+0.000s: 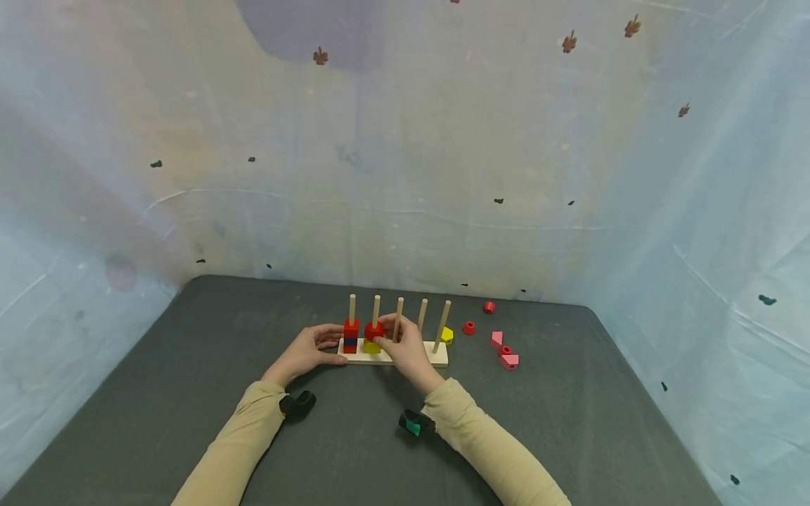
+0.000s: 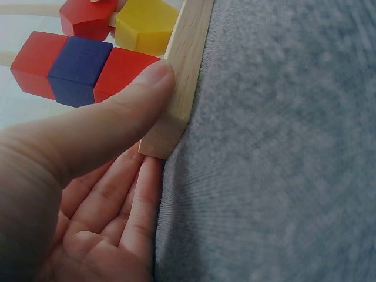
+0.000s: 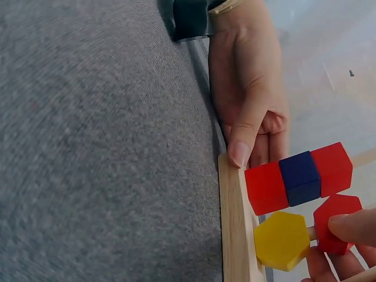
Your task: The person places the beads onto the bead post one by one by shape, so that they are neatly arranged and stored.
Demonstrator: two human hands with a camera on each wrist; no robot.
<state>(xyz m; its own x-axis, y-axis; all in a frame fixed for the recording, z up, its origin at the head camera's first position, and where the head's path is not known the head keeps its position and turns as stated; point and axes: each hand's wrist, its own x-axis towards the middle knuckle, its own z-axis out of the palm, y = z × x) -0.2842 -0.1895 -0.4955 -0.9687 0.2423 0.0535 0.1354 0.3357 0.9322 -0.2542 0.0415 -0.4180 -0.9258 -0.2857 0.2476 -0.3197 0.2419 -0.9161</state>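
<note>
A wooden peg board with several upright pegs lies on the dark table. My left hand grips its left end, thumb on the front corner and fingers behind. The leftmost peg carries a stack of square blocks, a dark blue block between two red ones. On the second peg a yellow hexagonal block rests against the base. Just above it, my right hand pinches a red hexagonal block threaded on that same peg, with a short bit of peg showing between the two.
Right of the board lie a yellow hexagonal block, a red block and another red piece. Nearer, two pink blocks flank a small red one. A pale sheet hangs behind the table.
</note>
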